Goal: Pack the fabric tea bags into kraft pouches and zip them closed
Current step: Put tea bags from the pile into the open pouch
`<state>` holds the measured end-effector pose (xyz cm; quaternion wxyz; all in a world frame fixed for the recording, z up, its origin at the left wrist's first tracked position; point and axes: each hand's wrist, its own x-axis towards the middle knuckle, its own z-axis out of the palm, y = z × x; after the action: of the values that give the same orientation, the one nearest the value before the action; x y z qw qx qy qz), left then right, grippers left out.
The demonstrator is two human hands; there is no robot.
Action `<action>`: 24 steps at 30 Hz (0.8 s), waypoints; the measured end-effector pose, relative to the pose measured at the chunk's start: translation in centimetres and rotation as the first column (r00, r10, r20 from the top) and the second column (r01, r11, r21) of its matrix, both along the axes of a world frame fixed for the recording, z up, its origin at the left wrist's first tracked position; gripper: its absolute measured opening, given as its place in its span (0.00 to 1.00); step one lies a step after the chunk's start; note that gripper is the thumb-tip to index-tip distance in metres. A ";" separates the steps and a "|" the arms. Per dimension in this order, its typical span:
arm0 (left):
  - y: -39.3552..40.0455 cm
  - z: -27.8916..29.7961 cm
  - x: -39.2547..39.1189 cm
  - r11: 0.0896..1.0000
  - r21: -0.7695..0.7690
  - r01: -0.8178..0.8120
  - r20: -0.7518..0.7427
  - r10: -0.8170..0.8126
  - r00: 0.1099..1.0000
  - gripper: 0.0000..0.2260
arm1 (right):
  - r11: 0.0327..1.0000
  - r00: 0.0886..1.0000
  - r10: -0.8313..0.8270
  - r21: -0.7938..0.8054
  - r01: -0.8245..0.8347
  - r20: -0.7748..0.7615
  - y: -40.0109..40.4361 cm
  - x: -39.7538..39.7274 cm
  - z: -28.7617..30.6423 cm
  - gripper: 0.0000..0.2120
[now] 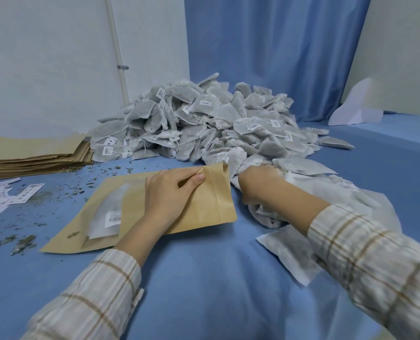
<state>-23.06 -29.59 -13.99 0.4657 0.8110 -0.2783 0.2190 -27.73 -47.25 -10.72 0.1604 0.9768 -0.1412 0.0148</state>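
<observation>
Two hands at work: the left hand (pixel 169 192) pinches the kraft pouch (pixel 140 209) mouth open at nine o'clock, while the right hand (pixel 258 182) clutches fabric tea bags (pixel 265 212) beside it, with the big heap (pixel 204 121) at twelve. If that pinch slips, the mouth could fall shut and the bunched bags jam.
</observation>
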 end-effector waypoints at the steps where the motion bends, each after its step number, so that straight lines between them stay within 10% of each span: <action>1: 0.1 0.0 0.0 1.000 -0.008 0.000 -0.005 0.000 1.000 0.08 | 0.999 0.999 0.019 0.040 -0.021 0.036 0.1 0.3 -0.1 0.10; 6: 1.0 0.5 0.7 0.995 -0.050 -0.086 -0.030 0.084 0.996 0.10 | 0.815 0.867 -0.097 0.539 -0.213 0.489 -0.1 1.1 0.8 0.07; 10: 1.9 0.9 1.3 0.982 -0.115 -0.147 -0.034 0.144 0.989 0.11 | 0.138 0.743 -0.453 0.862 -0.488 0.493 0.5 1.2 1.1 0.05; 16: 2.9 1.7 2.1 0.967 -0.164 -0.194 -0.047 0.189 0.981 0.10 | -0.563 0.785 -0.574 0.583 -0.586 0.234 2.0 1.8 0.0 0.03; 18: 2.9 2.1 2.3 0.961 -0.198 -0.191 -0.037 0.187 0.982 0.09 | -0.601 0.857 -0.462 0.629 -0.492 0.228 2.9 2.3 -0.4 0.03; 22: 2.8 3.1 2.4 0.963 -0.234 -0.131 0.071 0.152 0.986 0.07 | -0.064 0.910 -0.097 0.910 -0.409 0.402 4.7 3.7 0.1 0.15; 24: 2.9 3.9 2.8 0.974 -0.207 -0.095 0.148 0.128 0.981 0.06 | -0.048 0.931 -0.025 0.930 -0.364 0.363 6.0 5.0 1.3 0.12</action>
<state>-20.30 -26.73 -10.06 0.5075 0.7545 -0.2455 0.3361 -22.77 -41.27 -9.47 -0.6092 0.7905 -0.0057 0.0627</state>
